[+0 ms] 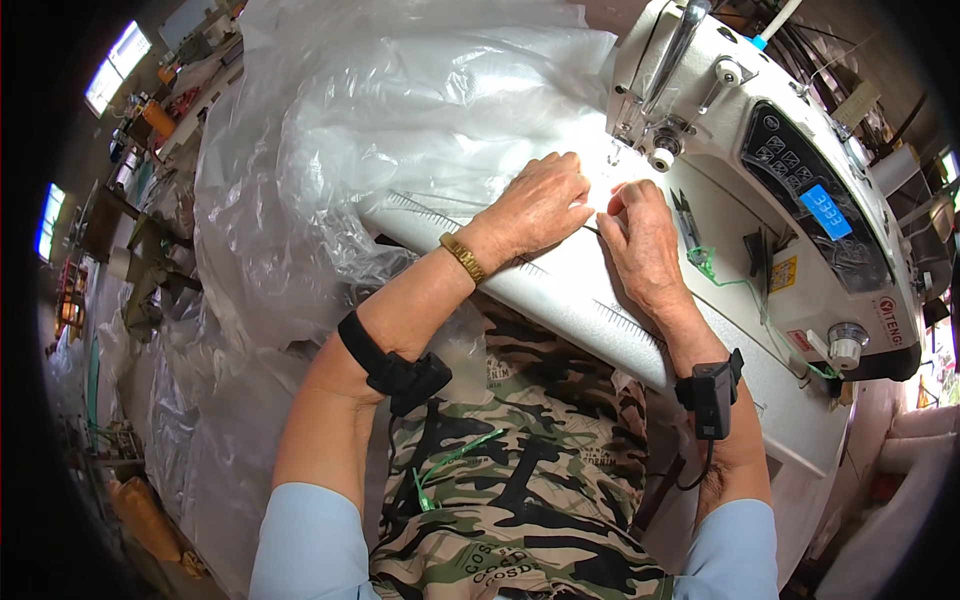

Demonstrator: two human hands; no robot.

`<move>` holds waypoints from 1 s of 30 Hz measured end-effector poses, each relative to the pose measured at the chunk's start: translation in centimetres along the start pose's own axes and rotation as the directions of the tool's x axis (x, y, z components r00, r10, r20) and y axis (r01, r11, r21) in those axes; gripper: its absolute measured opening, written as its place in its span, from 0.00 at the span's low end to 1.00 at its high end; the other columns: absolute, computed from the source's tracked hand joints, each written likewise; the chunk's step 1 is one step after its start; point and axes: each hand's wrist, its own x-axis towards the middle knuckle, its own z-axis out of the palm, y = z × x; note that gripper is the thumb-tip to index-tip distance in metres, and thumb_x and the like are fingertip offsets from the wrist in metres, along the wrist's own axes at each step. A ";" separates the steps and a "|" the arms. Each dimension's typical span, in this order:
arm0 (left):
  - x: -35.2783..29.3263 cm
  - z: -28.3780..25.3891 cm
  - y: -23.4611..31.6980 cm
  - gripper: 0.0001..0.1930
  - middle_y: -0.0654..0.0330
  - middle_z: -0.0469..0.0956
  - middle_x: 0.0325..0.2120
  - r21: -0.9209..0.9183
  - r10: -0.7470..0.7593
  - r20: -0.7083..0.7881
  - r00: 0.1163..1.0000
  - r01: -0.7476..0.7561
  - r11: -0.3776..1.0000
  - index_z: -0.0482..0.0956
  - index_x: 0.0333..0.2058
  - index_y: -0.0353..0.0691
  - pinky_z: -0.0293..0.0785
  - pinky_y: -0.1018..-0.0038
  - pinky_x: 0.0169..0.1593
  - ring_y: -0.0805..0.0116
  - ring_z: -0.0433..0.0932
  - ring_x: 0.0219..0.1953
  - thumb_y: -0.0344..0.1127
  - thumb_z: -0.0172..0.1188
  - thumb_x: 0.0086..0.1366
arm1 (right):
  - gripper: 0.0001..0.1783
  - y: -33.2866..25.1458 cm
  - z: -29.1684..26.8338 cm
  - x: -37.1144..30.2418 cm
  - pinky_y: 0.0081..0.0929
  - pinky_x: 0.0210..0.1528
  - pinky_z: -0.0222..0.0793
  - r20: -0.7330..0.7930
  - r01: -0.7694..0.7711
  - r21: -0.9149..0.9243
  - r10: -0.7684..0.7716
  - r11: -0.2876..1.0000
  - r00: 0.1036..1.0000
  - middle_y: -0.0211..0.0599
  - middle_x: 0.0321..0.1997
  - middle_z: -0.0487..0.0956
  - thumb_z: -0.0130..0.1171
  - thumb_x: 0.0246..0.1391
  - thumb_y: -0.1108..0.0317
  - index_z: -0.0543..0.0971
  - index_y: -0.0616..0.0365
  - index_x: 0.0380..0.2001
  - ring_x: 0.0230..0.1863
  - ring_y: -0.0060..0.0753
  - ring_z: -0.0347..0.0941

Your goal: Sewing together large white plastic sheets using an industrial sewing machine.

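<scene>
both hands (540,205) (640,240) flat and open on clear plastic sheet (400,110), sewing machine (780,170) just beside, snips (686,220) near

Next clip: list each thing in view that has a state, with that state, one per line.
left hand: flat, palm down on the clear plastic sheet
right hand: fingers curled, pressing the sheet beside the needle
clear plastic sheet: crumpled, piled left of the machine
sewing machine: powered, blue display lit
small snips: lying unheld on the machine bed
</scene>
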 end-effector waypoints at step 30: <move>-1.4 -1.4 1.3 0.03 0.57 0.72 0.31 0.327 0.323 0.068 0.944 -0.327 0.887 0.75 0.28 0.35 0.78 0.66 0.38 0.61 0.76 0.36 0.27 0.58 0.57 | 0.06 -0.1 -0.7 -0.7 0.37 0.54 0.65 -0.020 0.410 -0.328 -0.440 0.851 0.898 0.42 0.34 0.80 0.58 0.47 0.73 0.82 0.63 0.28 0.42 0.39 0.75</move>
